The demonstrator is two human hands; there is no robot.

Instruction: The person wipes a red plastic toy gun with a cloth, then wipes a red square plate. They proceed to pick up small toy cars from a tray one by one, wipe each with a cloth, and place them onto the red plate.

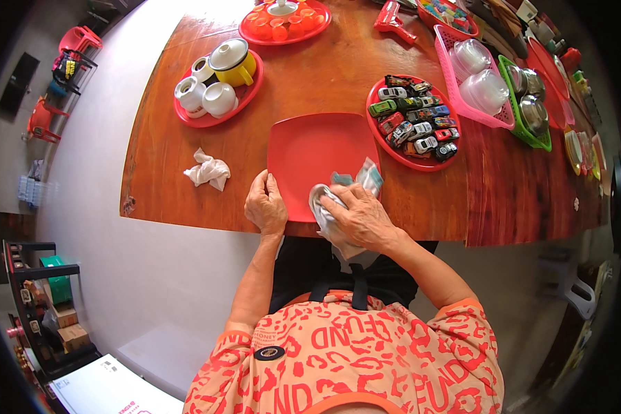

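Note:
A square red plate (pixel 317 155) lies in front of me near the table's front edge. My left hand (pixel 266 205) is closed on the plate's left rim, thumb on top, fingers partly hidden. My right hand (pixel 361 215) grips a bunched white and teal cloth (pixel 328 203) against the plate's lower right corner. One end of the cloth sticks up beyond the knuckles and another hangs over the table edge. To the left of the plate, a crumpled white cloth (pixel 208 170) rests on the wood.
On the wooden table (pixel 310 76), right of the plate, a round red tray (pixel 421 162) bears several toy cars. A red tray (pixel 210 122) with cups and a yellow pot is at left; orange cups (pixel 279 31) stand behind. Pink (pixel 500 123) and green baskets (pixel 544 143) hold containers.

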